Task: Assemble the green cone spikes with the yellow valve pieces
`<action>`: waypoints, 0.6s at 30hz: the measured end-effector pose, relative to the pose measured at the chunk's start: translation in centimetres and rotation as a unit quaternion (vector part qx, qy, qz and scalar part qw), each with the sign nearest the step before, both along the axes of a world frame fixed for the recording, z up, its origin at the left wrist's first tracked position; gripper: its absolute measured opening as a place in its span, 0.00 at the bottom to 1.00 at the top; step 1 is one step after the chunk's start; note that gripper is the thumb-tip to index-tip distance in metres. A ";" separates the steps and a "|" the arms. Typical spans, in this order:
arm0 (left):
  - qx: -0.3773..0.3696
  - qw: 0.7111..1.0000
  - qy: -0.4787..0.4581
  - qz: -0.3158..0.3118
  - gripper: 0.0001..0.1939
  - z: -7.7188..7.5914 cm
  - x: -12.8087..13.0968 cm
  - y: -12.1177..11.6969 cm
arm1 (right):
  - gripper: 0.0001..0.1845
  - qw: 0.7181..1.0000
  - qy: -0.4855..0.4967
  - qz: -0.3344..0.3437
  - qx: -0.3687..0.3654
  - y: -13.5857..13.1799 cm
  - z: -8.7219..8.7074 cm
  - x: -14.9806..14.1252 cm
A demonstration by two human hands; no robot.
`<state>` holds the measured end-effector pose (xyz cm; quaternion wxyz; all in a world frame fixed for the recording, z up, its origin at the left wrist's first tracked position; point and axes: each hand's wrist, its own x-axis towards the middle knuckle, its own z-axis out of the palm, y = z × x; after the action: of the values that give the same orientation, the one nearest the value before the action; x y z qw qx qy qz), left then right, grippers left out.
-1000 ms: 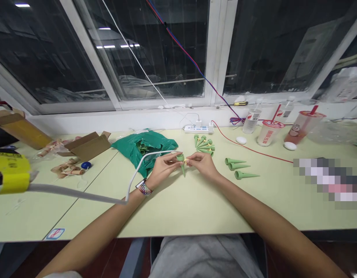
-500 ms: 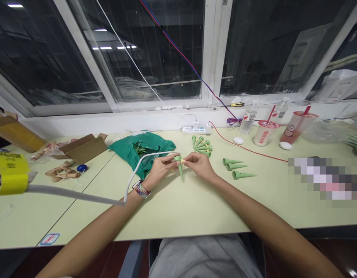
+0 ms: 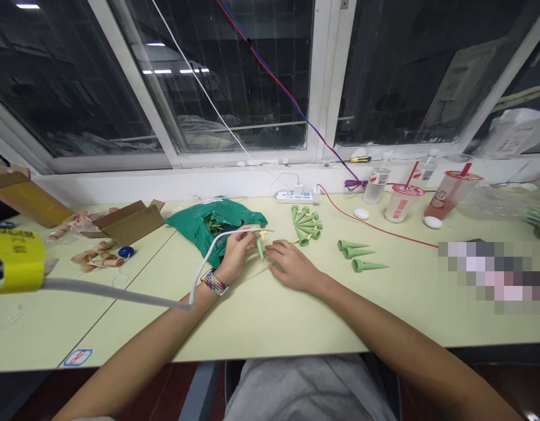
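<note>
My left hand point(image 3: 235, 255) grips a green plant watering spike point(image 3: 259, 248) with a small yellow valve point(image 3: 263, 234) near its top. The spike points down and tilts slightly. Its tip is close to the fingertips of my right hand point(image 3: 291, 266), which is low over the table with the fingers stretched out and apart. Contact between those fingertips and the spike cannot be made out. Just beyond my right hand, several green spikes with yellow valves point(image 3: 311, 225) lie fanned out. To the right lie three separate spikes point(image 3: 360, 253).
A torn green plastic bag point(image 3: 191, 219) with more green parts is behind my left hand. A white cable point(image 3: 121, 293) crosses above my left wrist. A cardboard box point(image 3: 130, 222) and wooden pieces lie left. A power strip point(image 3: 291, 197), drink cups point(image 3: 401, 204) and bottles stand at the back.
My right hand has let go of the yellow valve and moved down toward the spike's tip, its fingers spreading. My left hand has shifted slightly left with the spike.
</note>
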<state>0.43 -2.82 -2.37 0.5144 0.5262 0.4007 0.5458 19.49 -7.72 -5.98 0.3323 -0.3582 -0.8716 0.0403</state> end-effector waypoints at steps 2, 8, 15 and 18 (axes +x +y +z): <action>-0.003 1.000 -0.010 0.004 0.21 -0.1 -0.1 0.2 | 0.19 0.999 -0.023 0.017 0.016 -0.1 -0.2 -0.4; -0.011 1.000 -0.021 0.014 0.20 0.1 -0.2 0.4 | 0.14 0.998 -0.021 0.052 0.027 -0.2 -0.1 -0.6; -0.029 0.996 -0.072 0.045 0.15 -0.2 -0.6 1.0 | 0.15 0.997 -0.053 -0.029 0.047 0.1 0.1 -0.5; -0.029 0.996 -0.071 0.043 0.15 -0.2 -0.5 1.0 | 0.11 0.994 -0.088 -0.051 0.050 0.2 0.1 -0.6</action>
<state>-0.08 -1.86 -2.57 0.5325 0.4538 0.4009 0.5914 18.86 -7.54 -5.90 0.2736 -0.3869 -0.8791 -0.0516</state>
